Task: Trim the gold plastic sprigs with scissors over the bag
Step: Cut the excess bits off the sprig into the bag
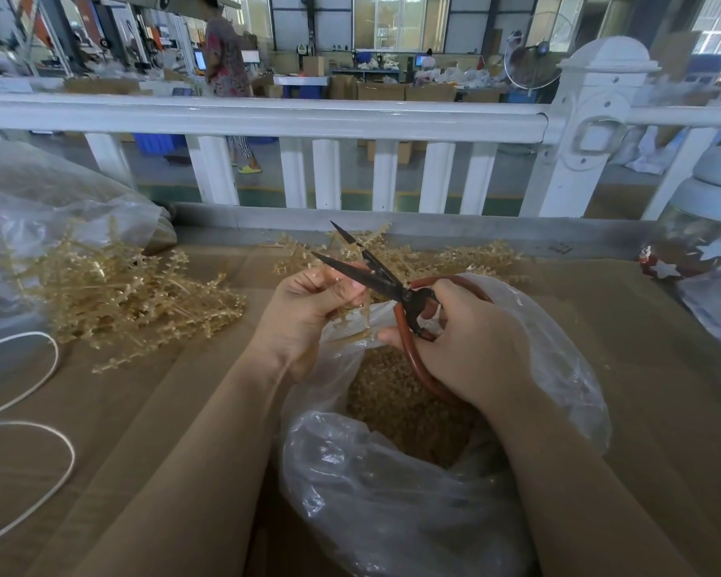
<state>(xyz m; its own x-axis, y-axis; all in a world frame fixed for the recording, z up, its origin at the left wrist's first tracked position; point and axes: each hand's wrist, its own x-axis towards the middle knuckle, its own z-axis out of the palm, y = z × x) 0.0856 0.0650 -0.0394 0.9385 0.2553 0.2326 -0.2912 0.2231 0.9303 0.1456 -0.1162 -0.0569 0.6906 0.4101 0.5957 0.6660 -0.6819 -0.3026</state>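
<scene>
While the person works at the cardboard-covered bench (642, 347), a loose heap of gold sprigs (134, 293) lies near its left edge, spilling from a big clear sack (38, 210); they are thin, pale gold stems with short side prongs, too tangled to count. A white cord (38, 410) loops in front of them. Near the middle, the left hand (304, 310) pinches one sprig (350, 314) between curled fingers and thumb, just over the open clear bag (392, 493), which holds small gold offcuts. One pair of scissors (375, 276), dark blades parted and red loop handles, is gripped by the right hand (467, 339), fingers curled through the loops. A second heap of sprigs (454, 256) lies along the far edge by a white railing (267, 116).
</scene>
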